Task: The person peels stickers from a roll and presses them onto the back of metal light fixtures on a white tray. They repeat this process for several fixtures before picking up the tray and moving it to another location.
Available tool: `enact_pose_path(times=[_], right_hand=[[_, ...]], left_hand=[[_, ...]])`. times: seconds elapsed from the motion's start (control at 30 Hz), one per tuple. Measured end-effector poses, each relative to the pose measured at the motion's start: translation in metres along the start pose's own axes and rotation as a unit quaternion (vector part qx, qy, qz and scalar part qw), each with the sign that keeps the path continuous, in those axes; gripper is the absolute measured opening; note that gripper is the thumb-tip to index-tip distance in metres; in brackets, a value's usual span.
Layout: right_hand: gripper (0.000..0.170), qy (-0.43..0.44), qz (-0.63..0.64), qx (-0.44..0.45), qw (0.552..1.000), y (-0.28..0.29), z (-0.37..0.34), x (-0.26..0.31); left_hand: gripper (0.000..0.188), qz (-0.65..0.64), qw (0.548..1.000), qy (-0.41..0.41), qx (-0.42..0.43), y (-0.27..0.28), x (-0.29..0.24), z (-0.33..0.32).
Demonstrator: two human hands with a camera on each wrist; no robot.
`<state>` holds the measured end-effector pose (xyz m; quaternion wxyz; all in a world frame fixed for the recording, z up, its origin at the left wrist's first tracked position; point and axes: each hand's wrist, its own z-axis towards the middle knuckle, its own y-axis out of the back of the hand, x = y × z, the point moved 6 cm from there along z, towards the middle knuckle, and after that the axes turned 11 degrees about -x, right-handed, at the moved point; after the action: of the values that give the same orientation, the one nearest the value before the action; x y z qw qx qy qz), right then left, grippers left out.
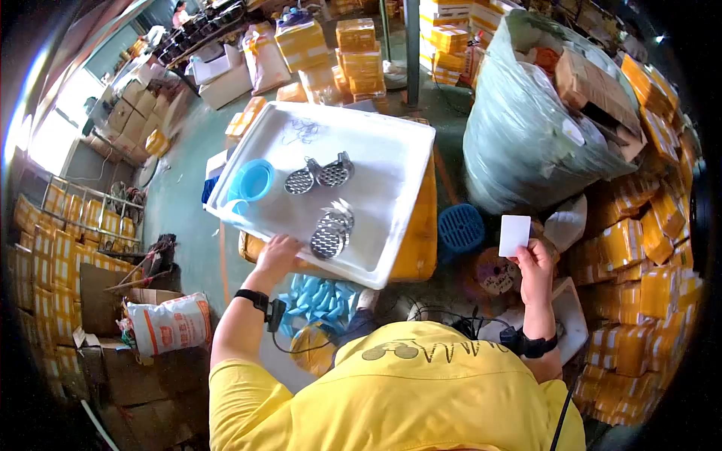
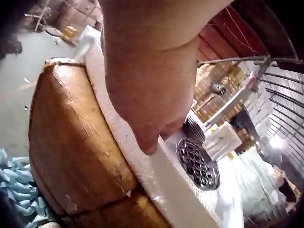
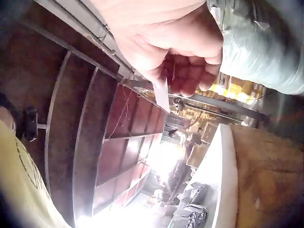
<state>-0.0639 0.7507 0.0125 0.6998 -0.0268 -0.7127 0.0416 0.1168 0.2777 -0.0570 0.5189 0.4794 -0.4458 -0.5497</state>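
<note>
My right hand (image 1: 535,267) pinches a small white card (image 1: 514,235) between thumb and fingers, held up to the right of the tray. In the right wrist view the card (image 3: 162,97) shows nearly edge-on below the curled fingers. My left hand (image 1: 277,260) rests on the near left rim of a white foam tray (image 1: 391,150), its thumb on the rim in the left wrist view. Inside the tray lie round perforated metal pieces (image 1: 335,173), with an overlapping stack of more metal discs (image 1: 329,242) nearer me. A light-blue tub (image 1: 254,180) stands at the tray's left side.
Below the tray is a box wrapped in orange tape (image 1: 421,225). Several light-blue pieces (image 1: 316,301) lie beneath its near edge. A blue basket (image 1: 460,228) and a large plastic sack (image 1: 519,128) stand right. Taped cartons (image 1: 632,255) pile up farther right.
</note>
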Motion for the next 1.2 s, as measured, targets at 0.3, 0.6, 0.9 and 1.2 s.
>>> enact_pose_path(times=[0.3,0.6,0.9,1.2], right_hand=[[0.011,0.005,0.015,-0.018,1.0,-0.069,0.008,0.002],[0.009,0.023,0.005,-0.004,1.0,-0.149,0.002,0.008],[0.01,-0.001,-0.015,-0.057,0.998,-0.144,-0.024,-0.008],[0.008,0.008,0.004,-0.057,0.998,-0.147,-0.02,0.003]], left_hand=[[0.028,-0.06,0.994,-0.073,0.055,-0.014,-0.073,0.052],[0.022,-0.173,0.972,-0.117,-0.11,0.018,-0.049,0.084],[0.05,0.011,0.99,0.136,-0.042,0.014,0.033,0.151],[0.031,-0.147,0.962,0.134,-0.187,0.022,0.051,0.147]])
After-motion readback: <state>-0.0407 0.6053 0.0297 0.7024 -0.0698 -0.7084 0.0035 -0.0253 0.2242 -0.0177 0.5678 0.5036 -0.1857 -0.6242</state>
